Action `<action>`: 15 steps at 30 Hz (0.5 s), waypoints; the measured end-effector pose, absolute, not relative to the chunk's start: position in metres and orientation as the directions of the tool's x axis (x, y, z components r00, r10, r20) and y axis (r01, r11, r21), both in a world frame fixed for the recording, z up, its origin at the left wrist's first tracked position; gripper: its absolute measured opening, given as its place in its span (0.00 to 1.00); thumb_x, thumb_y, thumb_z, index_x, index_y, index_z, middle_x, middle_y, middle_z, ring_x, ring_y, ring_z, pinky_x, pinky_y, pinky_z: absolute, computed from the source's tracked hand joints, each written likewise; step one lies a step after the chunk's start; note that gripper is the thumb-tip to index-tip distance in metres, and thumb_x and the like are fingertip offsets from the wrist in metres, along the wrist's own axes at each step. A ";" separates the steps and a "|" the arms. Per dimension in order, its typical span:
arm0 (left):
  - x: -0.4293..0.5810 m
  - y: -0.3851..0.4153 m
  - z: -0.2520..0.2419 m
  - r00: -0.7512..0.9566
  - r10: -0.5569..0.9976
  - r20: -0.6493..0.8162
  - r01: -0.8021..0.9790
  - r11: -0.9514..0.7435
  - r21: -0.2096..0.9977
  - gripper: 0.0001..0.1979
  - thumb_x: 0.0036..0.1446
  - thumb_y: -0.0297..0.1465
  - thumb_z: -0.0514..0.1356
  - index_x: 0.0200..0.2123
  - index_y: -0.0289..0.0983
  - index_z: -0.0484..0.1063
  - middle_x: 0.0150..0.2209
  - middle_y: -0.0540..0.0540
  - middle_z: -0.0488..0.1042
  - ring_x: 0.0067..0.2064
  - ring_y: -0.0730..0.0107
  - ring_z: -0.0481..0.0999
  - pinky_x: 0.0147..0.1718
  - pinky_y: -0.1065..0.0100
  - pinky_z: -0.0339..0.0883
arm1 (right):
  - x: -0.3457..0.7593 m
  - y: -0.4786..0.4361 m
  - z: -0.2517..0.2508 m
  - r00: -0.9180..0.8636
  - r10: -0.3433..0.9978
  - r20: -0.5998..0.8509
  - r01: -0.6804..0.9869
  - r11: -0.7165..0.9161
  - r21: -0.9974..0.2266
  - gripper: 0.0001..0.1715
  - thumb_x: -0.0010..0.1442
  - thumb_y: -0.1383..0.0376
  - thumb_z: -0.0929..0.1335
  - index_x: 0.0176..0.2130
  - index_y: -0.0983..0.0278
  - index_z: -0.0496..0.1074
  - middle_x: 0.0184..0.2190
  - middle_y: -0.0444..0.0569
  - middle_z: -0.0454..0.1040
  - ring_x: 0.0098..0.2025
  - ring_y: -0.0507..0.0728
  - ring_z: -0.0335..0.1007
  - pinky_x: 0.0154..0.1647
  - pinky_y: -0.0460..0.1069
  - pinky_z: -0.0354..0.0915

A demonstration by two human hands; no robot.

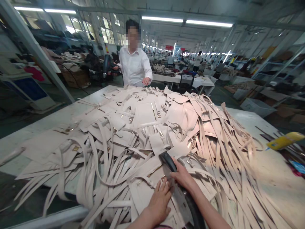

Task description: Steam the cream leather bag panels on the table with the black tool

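Observation:
My right hand [182,175] is closed around a black hand-held tool [168,162] that looks like a heat gun; its front end points away over the pile, and a thick black part [194,206] runs back toward me. Flat on a beige leather piece [140,194] rests my left hand [160,198], fingers spread, just left of the tool. A heap of beige leather bag panels [145,114] with gold-coloured zips and buckles surrounds both hands. Long thin straps [221,149] hang and tangle down both sides of it.
Across the table [269,162] stands a person in a white shirt [134,66], holding a dark gun-shaped tool [106,65]. A yellow bottle [286,140] lies at the right. A slanted metal post [38,51] rises at the left; a chair [186,83] is behind.

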State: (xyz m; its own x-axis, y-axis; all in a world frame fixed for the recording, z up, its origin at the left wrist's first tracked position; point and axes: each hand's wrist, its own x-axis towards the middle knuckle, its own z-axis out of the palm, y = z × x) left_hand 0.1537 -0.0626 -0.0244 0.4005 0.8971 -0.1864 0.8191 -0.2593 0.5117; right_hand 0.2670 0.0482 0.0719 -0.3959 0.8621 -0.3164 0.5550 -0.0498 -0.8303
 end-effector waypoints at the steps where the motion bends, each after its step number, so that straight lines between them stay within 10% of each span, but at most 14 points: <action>1: 0.153 -0.062 -0.024 0.401 0.898 -0.183 0.818 -0.261 0.513 0.37 0.48 0.41 0.57 0.60 0.37 0.50 0.64 0.40 0.44 0.64 0.54 0.33 0.60 0.50 0.31 | 0.263 0.056 0.073 -0.394 0.861 -0.322 0.555 -0.057 -0.830 0.41 0.44 0.71 0.63 0.58 0.58 0.54 0.18 0.36 0.64 0.15 0.50 0.61 0.16 0.43 0.57; 15: 0.146 -0.062 -0.017 0.456 0.884 -0.101 0.746 -0.318 0.585 0.34 0.48 0.37 0.57 0.58 0.37 0.52 0.64 0.40 0.43 0.64 0.52 0.34 0.60 0.49 0.35 | 0.261 0.069 0.096 -0.350 0.885 -0.305 0.557 -0.065 -0.828 0.39 0.49 0.64 0.62 0.59 0.60 0.50 0.14 0.35 0.63 0.14 0.52 0.63 0.14 0.44 0.61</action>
State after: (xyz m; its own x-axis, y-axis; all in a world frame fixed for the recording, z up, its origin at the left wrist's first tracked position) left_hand 0.1459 -0.0620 -0.0166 0.4564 0.8840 -0.1012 0.7457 -0.3180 0.5854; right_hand 0.2612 0.0692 0.0963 -0.3504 0.8854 -0.3053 0.5567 -0.0652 -0.8281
